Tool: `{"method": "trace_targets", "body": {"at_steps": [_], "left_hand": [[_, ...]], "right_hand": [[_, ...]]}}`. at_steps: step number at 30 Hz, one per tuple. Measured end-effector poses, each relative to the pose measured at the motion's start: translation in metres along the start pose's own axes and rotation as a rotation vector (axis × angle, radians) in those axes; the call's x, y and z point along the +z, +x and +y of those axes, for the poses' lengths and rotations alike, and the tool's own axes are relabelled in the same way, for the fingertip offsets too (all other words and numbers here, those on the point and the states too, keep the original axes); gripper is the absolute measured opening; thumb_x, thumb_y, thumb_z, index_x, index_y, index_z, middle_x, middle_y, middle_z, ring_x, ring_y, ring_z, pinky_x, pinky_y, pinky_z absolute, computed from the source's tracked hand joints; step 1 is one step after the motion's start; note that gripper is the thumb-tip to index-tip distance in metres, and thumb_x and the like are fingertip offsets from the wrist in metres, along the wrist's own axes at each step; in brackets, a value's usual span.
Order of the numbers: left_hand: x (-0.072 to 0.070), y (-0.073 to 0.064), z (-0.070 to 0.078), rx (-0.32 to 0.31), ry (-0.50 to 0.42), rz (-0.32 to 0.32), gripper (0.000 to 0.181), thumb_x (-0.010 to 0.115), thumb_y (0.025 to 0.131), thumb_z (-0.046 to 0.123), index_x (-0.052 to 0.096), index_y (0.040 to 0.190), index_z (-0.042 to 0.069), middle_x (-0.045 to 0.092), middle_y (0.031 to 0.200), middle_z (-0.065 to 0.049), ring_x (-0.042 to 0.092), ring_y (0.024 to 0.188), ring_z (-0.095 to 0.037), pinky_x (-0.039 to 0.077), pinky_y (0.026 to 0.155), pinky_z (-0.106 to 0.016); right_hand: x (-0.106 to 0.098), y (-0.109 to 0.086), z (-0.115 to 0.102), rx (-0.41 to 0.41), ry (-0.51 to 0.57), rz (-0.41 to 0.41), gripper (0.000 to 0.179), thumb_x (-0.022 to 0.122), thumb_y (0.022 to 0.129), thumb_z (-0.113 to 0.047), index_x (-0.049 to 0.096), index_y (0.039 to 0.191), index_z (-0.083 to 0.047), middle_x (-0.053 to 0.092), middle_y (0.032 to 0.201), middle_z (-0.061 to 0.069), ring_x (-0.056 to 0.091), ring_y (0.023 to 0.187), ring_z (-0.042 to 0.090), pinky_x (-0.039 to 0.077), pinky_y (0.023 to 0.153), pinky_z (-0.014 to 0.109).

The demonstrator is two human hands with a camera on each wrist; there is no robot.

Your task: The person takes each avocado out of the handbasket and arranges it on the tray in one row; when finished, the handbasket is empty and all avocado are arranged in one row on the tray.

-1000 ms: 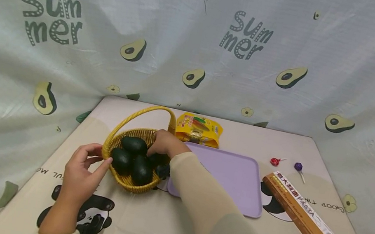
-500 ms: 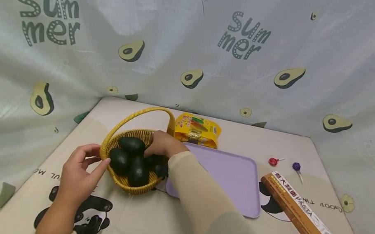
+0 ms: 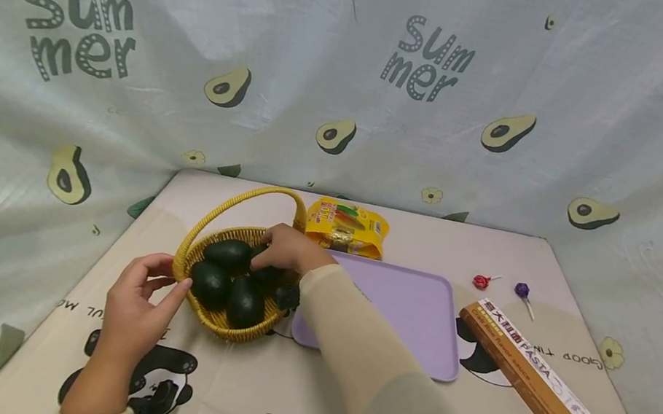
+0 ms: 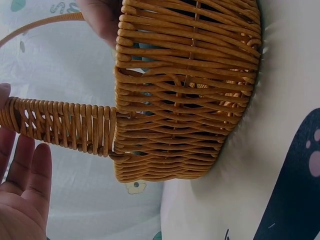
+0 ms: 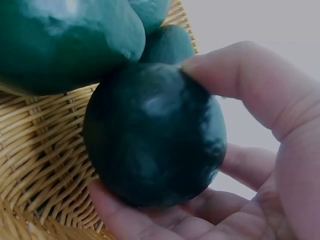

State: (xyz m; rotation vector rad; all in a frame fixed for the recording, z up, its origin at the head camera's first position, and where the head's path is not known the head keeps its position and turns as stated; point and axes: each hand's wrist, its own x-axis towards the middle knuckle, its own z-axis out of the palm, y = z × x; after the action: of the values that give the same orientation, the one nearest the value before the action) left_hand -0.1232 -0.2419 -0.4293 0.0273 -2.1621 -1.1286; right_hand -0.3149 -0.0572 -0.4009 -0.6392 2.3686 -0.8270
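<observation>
A yellow wicker basket (image 3: 232,332) with a tall handle (image 3: 225,207) stands left of the table's middle, several dark green avocados (image 3: 246,303) inside. At its left side, my left hand (image 3: 136,309) holds the base of the handle between thumb and fingers; the left wrist view shows the woven handle (image 4: 65,125) from close by. My right hand (image 3: 291,248) reaches into the basket's right half and grips one avocado (image 5: 150,140), thumb on top and fingers curled beneath it. From the head, this hand hides part of that avocado.
A lilac tray (image 3: 405,316) lies right of the basket, partly under the right sleeve (image 3: 371,362). Behind it sits a yellow snack bag (image 3: 348,228). Further right are a red lollipop (image 3: 481,281), a purple lollipop (image 3: 522,291) and a long pasta box (image 3: 539,388).
The head view has shifted slightly. My right hand has moved a little up and left with its fingers on the avocado. My left hand stays at the handle.
</observation>
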Motion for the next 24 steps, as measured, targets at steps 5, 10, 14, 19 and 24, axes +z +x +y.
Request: {"method": "trace_targets", "body": {"at_steps": [5, 10, 14, 19, 24], "left_hand": [[0.0, 0.0, -0.001, 0.004, 0.005, 0.001, 0.042, 0.079, 0.085, -0.006, 0.061, 0.123, -0.004, 0.063, 0.114, -0.01, 0.056, 0.106, 0.003, 0.047, 0.094, -0.001], [0.001, 0.0, -0.002, 0.006, 0.015, 0.002, 0.042, 0.079, 0.085, -0.006, 0.06, 0.123, -0.005, 0.064, 0.114, -0.011, 0.056, 0.105, 0.003, 0.046, 0.095, -0.001], [0.001, 0.0, -0.002, 0.001, 0.026, -0.001, 0.042, 0.079, 0.085, -0.005, 0.06, 0.123, -0.004, 0.064, 0.114, -0.011, 0.055, 0.106, 0.004, 0.046, 0.095, 0.0], [0.0, 0.0, -0.001, -0.004, 0.032, 0.001, 0.042, 0.079, 0.086, -0.004, 0.06, 0.123, -0.003, 0.063, 0.114, -0.011, 0.055, 0.106, 0.003, 0.046, 0.094, 0.0], [0.0, 0.001, -0.001, 0.002, 0.044, 0.001, 0.042, 0.079, 0.086, -0.004, 0.06, 0.123, -0.003, 0.063, 0.114, -0.01, 0.054, 0.106, 0.004, 0.045, 0.095, 0.0]], "right_hand": [[0.001, -0.003, 0.003, 0.009, 0.149, -0.004, 0.057, 0.08, 0.087, -0.025, 0.062, 0.141, -0.018, 0.056, 0.144, 0.006, 0.065, 0.11, 0.025, 0.065, 0.081, 0.04], [0.002, -0.005, 0.007, -0.052, 0.229, 0.0, 0.043, 0.074, 0.091, -0.028, 0.068, 0.134, -0.023, 0.055, 0.147, 0.005, 0.065, 0.11, 0.024, 0.066, 0.071, 0.04], [0.002, -0.008, 0.009, -0.085, 0.241, 0.001, 0.037, 0.072, 0.093, -0.029, 0.071, 0.13, -0.024, 0.056, 0.146, 0.005, 0.065, 0.111, 0.023, 0.066, 0.071, 0.038], [0.0, -0.012, 0.009, -0.104, 0.283, -0.017, 0.053, 0.085, 0.084, -0.019, 0.066, 0.134, -0.019, 0.052, 0.146, 0.007, 0.063, 0.113, 0.022, 0.067, 0.076, 0.039], [-0.006, -0.017, 0.01, -0.154, 0.209, 0.003, 0.064, 0.088, 0.08, -0.022, 0.061, 0.137, -0.018, 0.054, 0.139, 0.007, 0.06, 0.111, 0.021, 0.065, 0.08, 0.034]]}}
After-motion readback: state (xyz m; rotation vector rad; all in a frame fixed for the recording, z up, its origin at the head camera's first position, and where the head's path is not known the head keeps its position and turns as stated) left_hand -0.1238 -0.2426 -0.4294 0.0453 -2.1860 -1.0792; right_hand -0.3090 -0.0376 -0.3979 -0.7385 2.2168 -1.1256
